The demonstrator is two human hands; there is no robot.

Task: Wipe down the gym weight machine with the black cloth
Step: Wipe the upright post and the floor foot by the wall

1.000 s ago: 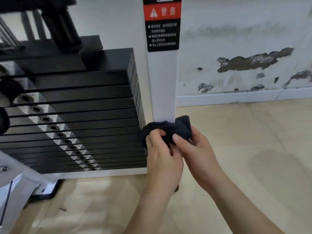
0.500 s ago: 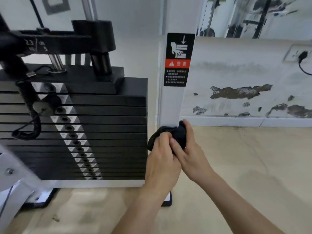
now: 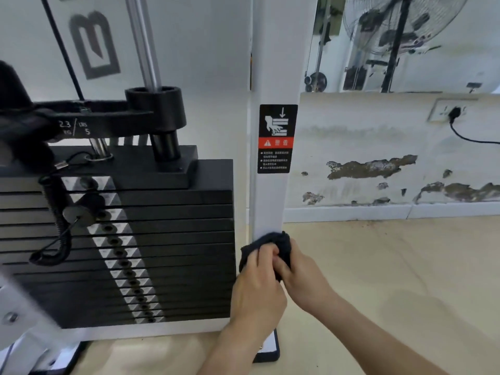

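On the far left of the weight machine [image 3: 167, 330], a coiled black cord [image 3: 54, 239] hangs from the round selector pin [image 3: 78, 214], which sits against the upper plates of the black weight stack [image 3: 176, 239]. Above the stack there's a black bracket [image 3: 113, 121] marked 2.3 kg / 5 lbs, with a shiny guide rod [image 3: 143, 41] running up out of it. A strip of silver triangles and pin holes runs diagonally down the front of the plates. Just right of the stack is the white upright post [image 3: 270, 201], with a black and red warning sticker [image 3: 277, 139] about halfway up. The black cloth [image 3: 281, 243] is bunched up against the lower part of that post, below the sticker and well above the post's black foot [image 3: 270, 354] on the floor [image 3: 392, 266]. Both hands have hold of it: the left hand [image 3: 257, 288] has its fingers curled round the cloth from the stack side, and the right hand [image 3: 303, 277] pinches it from the other side, knuckles touching the left. Further right, the white wall [image 3: 351, 131] has brown patches of peeled paint, a socket [image 3: 446, 113] with a black plug and cable, and a fan [image 3: 400, 23] up top.
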